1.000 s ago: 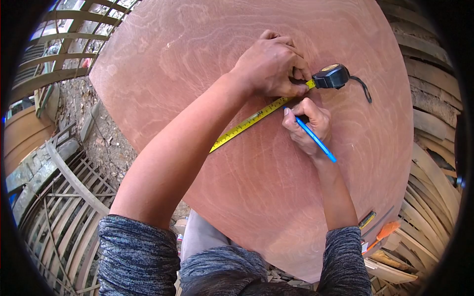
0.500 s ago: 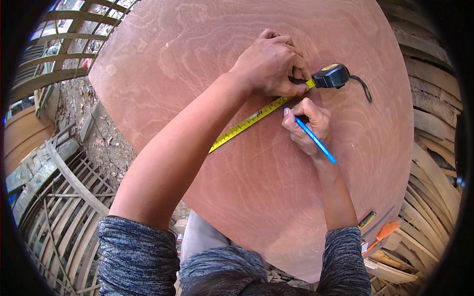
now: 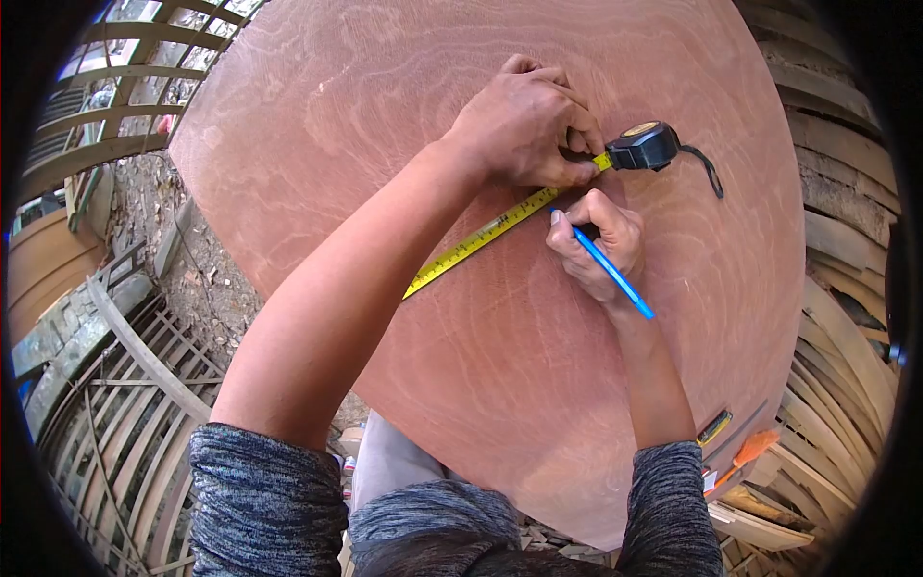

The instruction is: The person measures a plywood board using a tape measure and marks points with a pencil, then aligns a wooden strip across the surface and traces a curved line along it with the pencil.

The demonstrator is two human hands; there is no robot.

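A tape measure [image 3: 644, 146] lies on a reddish plywood sheet [image 3: 481, 385], its yellow blade [image 3: 481, 238] drawn out toward the lower left and passing under my left forearm. With thumb and fingers closed, my left hand [image 3: 529, 125] grips the blade just left of the black case. My right hand [image 3: 606, 245] is closed around a blue pen [image 3: 615, 272]. The pen's tip is at the lower edge of the blade, just below my left thumb, and seems to touch the wood. The far end of the blade is hidden behind my left arm.
Near the sheet's lower right edge lie a yellow-and-black cutter [image 3: 714, 428] and an orange-handled tool [image 3: 755, 447]. Curved wooden strips [image 3: 836, 375] are stacked at the right. Slatted wooden frames [image 3: 135, 433] stand at the left, over ground with debris [image 3: 216, 308].
Almost nothing differs. The pen tip and my right hand have shifted very slightly left along the blade's edge, while my left hand and the tape stay in place.
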